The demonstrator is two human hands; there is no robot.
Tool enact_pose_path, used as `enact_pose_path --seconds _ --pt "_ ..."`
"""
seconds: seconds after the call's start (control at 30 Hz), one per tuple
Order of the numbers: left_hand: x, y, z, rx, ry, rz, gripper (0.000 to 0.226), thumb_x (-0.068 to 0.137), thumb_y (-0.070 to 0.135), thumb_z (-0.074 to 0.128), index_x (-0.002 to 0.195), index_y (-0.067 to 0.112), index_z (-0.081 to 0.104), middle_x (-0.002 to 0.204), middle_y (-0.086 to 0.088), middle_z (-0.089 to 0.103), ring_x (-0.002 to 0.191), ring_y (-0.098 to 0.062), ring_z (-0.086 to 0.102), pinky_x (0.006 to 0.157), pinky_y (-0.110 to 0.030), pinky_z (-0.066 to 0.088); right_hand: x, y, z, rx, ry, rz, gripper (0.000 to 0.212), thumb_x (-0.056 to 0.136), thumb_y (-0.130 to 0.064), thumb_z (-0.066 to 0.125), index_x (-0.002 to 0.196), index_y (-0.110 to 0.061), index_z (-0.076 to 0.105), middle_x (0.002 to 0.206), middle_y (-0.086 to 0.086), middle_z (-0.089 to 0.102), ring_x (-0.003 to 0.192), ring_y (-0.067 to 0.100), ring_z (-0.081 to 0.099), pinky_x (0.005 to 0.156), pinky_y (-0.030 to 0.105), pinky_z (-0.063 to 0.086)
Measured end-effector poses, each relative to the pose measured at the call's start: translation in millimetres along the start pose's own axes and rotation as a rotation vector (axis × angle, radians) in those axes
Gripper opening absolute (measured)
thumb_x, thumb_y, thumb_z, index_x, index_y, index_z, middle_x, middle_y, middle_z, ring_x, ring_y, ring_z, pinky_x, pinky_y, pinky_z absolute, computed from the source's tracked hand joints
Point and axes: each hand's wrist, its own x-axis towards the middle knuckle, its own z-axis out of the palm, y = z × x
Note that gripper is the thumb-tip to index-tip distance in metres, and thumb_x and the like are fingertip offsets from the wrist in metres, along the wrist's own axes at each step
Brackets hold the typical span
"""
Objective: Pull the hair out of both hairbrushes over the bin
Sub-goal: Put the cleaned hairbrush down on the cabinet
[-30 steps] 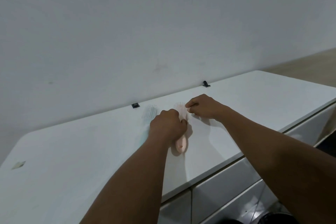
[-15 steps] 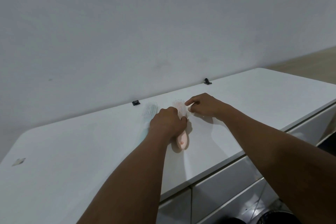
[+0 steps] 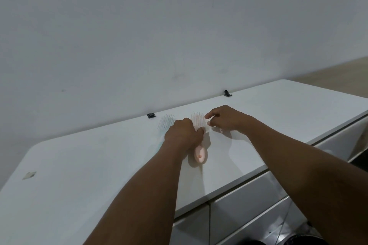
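Pink brush (image 3: 199,152) lies bristles-up on the white countertop (image 3: 79,175), handle toward the near edge, with the left hand (image 3: 182,135) closed over its middle and pressing it down. Just right of the bristle head, the right hand (image 3: 226,118) hovers with index finger extended toward the bristles and the remaining fingers curled loosely; whether it pinches any hair cannot be told. Left of the left hand and partly hidden by it lies the blue brush (image 3: 165,122), bristles up, near the far wall (image 3: 179,26).
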Motion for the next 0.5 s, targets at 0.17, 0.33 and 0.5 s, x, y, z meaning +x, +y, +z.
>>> enact_pose_path --seconds 0.17,0.33,0.5 --pt "-12 -1 -14 0.071 0.121 0.005 0.036 0.092 0.047 0.047 0.1 0.016 0.061 0.102 -0.007 0.063 0.091 -0.028 0.062 0.071 -0.033 0.047 -18 -9 -5 -0.014 -0.002 0.041 0.021 0.092 -0.022 0.065 0.109 -0.011 0.07 0.099 0.01 0.072 0.073 0.019 0.067 0.065 0.029 0.051" --pt "-30 -14 -35 0.14 0.218 -0.072 0.02 0.091 0.032 0.048 0.1 0.016 0.054 0.093 -0.002 0.05 0.092 -0.029 0.058 0.07 -0.031 0.036 -40 -28 2 -0.042 -0.069 0.148 0.037 0.087 -0.032 0.071 0.1 0.001 0.067 0.078 0.013 0.07 0.057 0.024 0.066 0.054 0.025 0.049" --pt "-41 -32 -40 0.143 0.135 -0.184 0.017 0.084 0.027 0.056 0.093 0.017 0.045 0.089 -0.001 0.044 0.088 -0.027 0.052 0.071 -0.03 0.037 -52 -38 28 -0.052 -0.056 0.174 0.042 0.072 -0.042 0.079 0.083 -0.006 0.059 0.061 0.015 0.064 0.049 0.026 0.056 0.052 0.029 0.046"
